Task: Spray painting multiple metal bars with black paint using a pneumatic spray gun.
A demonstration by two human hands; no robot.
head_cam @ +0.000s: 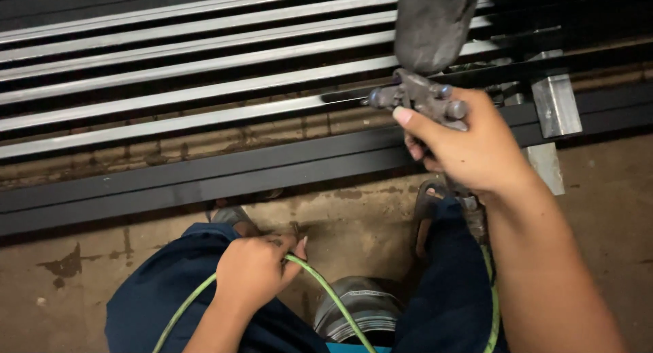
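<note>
My right hand (476,145) grips a grey metal spray gun (422,98) with a paint cup (432,23) on top. Its nozzle points left at a row of long metal bars (190,94) lying flat. The bars to the right of the gun look black, while those to the left are bare grey metal. My left hand (253,270) is closed around a thin green air hose (326,292) above my left knee. The hose runs down past my legs and up along my right forearm to the gun's base.
A black painted frame rail (170,183) lies along the near edge of the bars. A bare steel block (554,101) sits across the frame at the right. A round metal can (360,312) stands between my legs on the stained concrete floor (81,285).
</note>
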